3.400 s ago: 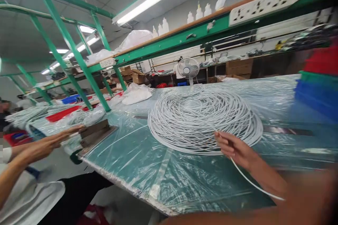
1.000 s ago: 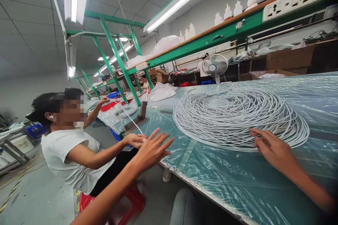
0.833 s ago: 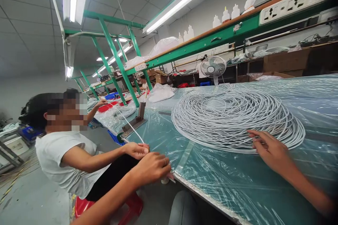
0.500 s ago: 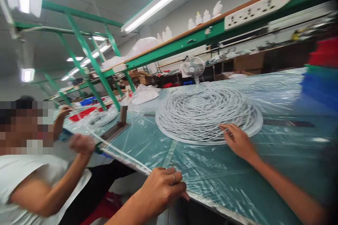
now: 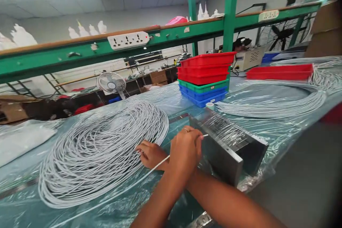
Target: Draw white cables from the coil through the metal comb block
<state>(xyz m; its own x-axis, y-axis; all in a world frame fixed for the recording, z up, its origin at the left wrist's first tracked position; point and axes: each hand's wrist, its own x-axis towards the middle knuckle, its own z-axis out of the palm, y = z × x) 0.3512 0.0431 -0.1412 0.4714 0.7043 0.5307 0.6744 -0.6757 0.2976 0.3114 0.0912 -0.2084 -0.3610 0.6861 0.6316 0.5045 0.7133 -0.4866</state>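
My left hand [image 5: 186, 148], with a ring on one finger, is closed around a thin white cable [image 5: 160, 162]. The cable's short end pokes out past the fingers toward a metal block, and its length trails down to the lower left. My left forearm crosses over my right one. My right hand [image 5: 151, 154] rests at the near right edge of a wide coil of white cable [image 5: 104, 149], its fingers bent and apart. No cable is plainly held in it, and its wrist is partly hidden. The metal channel-shaped block [image 5: 221, 149] stands just right of my left hand.
Stacked red, green and blue trays [image 5: 204, 78] stand behind the block. Another cable bundle [image 5: 280, 108] and a red tray [image 5: 279, 72] lie at the right. A green shelf beam [image 5: 171, 35] with power strips runs above. Plastic film covers the table [image 5: 149, 199].
My view has swung right, so the co-worker at the left is out of sight. My left hand has crossed over my right arm, bringing the cable end to the metal block. My right hand stays at the coil.
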